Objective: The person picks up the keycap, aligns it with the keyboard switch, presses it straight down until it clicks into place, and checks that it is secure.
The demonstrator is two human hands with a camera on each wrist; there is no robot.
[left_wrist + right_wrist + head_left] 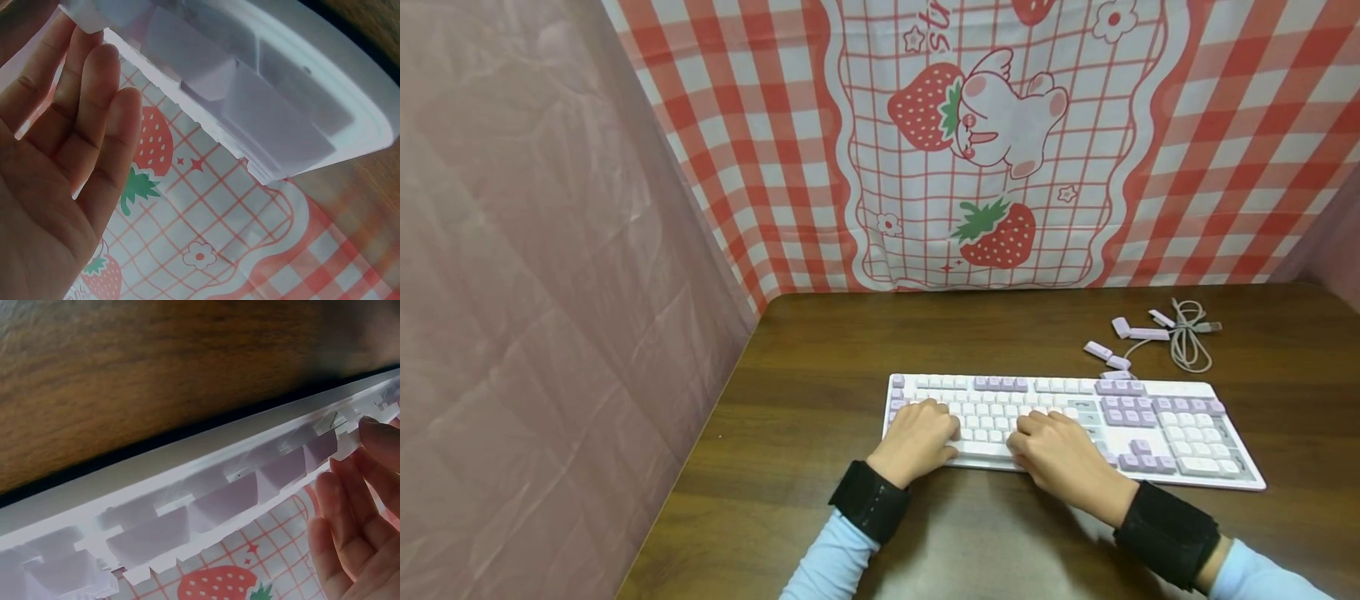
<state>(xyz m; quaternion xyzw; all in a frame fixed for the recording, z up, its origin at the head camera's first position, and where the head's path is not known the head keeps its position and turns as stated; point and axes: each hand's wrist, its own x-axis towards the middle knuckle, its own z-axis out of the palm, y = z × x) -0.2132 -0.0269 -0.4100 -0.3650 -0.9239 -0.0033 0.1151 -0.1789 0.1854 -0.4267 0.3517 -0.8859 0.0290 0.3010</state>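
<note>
A white keyboard with white and lilac keys [992, 410] lies on the wooden table in the head view. On its left part rests my left hand [916, 439], thumb near the space bar. My right hand [1067, 460] lies on the keys right of the middle, its thumb by the front edge. In the left wrist view, my left hand's fingers reach loosely to the keys beside the blurred lilac keycaps [269, 119]. The right wrist view has my right fingers [350, 509] bent lightly over the keys, past a row of lilac keycaps [225, 503]. Neither hand holds anything.
Behind the keyboard's right part lie a coiled pale USB cable [1187, 337] and several lilac pieces like loose keycaps [1148, 334]. A red checked strawberry cloth [790, 150] hangs behind the table [820, 333]. Pink fabric [550, 292] hangs along the left edge.
</note>
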